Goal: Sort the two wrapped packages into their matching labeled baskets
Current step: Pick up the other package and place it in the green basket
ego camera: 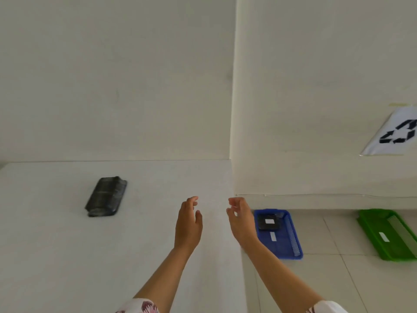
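Observation:
A black wrapped package (105, 196) lies on the white table (67, 256) at the left. A second black package with a white label (269, 221) rests in the far end of the blue basket (291, 247) on the floor. The green basket (388, 236) stands further right and holds only a white label. My left hand (188, 224) hovers over the table's right part, fingers apart, holding nothing. My right hand (240, 219) hangs near the table's right edge, just left of the blue basket, fingers loosely curled and empty.
A wall corner (232, 109) rises behind the table's right end. A paper sheet with a recycling symbol (397, 132) is taped to the right wall. Pale floor tiles (327, 279) surround the baskets.

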`<state>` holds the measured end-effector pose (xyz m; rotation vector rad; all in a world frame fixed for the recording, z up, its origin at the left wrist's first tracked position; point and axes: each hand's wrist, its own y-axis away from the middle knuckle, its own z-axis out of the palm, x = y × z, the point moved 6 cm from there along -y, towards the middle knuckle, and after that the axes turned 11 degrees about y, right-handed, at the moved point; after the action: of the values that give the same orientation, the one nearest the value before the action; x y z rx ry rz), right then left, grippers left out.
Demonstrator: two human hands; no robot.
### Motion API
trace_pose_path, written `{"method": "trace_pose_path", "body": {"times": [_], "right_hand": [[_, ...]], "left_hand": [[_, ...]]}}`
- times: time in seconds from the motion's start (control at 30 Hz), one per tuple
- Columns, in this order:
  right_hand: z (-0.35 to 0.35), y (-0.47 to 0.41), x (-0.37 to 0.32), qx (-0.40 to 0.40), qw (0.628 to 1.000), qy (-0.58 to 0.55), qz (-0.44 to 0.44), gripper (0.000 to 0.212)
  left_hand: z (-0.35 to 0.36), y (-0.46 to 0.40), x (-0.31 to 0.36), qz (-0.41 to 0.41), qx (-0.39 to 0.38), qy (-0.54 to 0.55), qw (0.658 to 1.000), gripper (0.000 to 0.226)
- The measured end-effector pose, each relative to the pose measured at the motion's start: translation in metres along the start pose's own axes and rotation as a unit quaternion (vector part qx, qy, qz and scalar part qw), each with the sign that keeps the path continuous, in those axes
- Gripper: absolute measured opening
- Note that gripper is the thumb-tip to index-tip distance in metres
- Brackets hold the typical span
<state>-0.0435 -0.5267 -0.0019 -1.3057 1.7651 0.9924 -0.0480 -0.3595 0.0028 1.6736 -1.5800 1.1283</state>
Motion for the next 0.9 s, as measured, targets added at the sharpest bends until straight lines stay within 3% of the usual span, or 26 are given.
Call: {"method": "trace_pose_path", "body": {"times": [0.27,0.47,0.73,0.9], "right_hand": [[0.124,0.009,-0.062,-0.104,0.991,0.050,-0.065,0.020],[0.212,0.009,-0.087,-0.140,0.985,0.074,-0.068,0.019],[0.340,-0.010,-0.105,-0.103,0.992,0.079,-0.009,0.018],[0.395,-0.022,-0.102,-0.053,0.995,0.071,0.049,0.021]], "left_hand": [[-0.113,-0.011,-0.064,-0.036,0.073,-0.030,0.996,0.036],[-0.180,-0.030,-0.125,-0.066,0.097,-0.037,0.992,0.037],[-0.248,-0.105,-0.223,-0.065,0.066,-0.104,0.990,0.048],[-0.253,-0.145,-0.271,-0.052,-0.022,-0.159,0.986,0.065]]}}
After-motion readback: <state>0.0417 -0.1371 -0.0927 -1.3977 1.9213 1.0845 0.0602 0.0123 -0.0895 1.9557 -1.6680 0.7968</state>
